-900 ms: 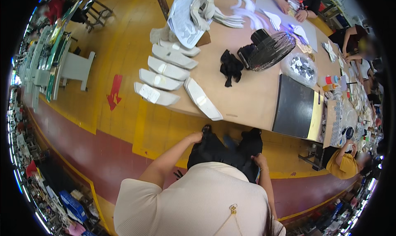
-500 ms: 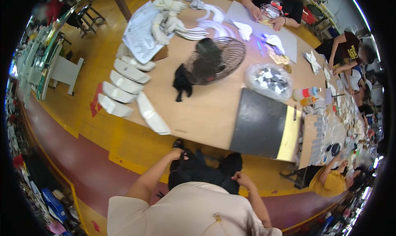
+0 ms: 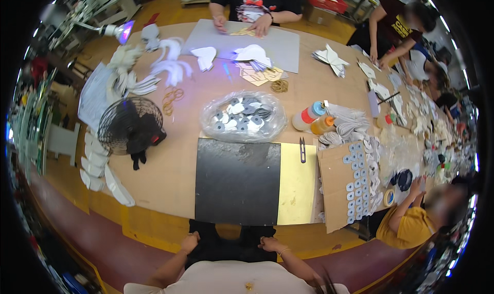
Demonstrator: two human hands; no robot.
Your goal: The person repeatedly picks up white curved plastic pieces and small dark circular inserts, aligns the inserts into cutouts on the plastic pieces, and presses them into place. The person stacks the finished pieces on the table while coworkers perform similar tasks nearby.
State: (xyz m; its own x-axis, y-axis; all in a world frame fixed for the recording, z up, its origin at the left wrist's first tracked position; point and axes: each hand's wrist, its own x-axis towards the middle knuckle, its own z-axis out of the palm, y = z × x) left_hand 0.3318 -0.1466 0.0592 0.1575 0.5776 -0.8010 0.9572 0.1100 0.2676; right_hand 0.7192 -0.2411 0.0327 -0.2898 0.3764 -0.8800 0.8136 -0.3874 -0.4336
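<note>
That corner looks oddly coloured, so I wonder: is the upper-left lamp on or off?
On: the lamp glows violet, and the white strips near it have a violet tint.

Tan tabletop (image 3: 172,178) with 1 fan (image 3: 128,127), black board (image 3: 236,183), clear bag (image 3: 243,118) and 2 bottles (image 3: 307,117)

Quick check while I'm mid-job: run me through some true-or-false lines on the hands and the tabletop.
1. Small snips lie on the yellow panel. True.
2. The left hand is inside the plastic bag. False: it is at the black trousers.
3. The right hand is also at the trousers. True.
4. The fan stands right of the black mat. False: it stands to the mat's left.
5. Grey pieces sit on the cardboard sheet. True.
</note>
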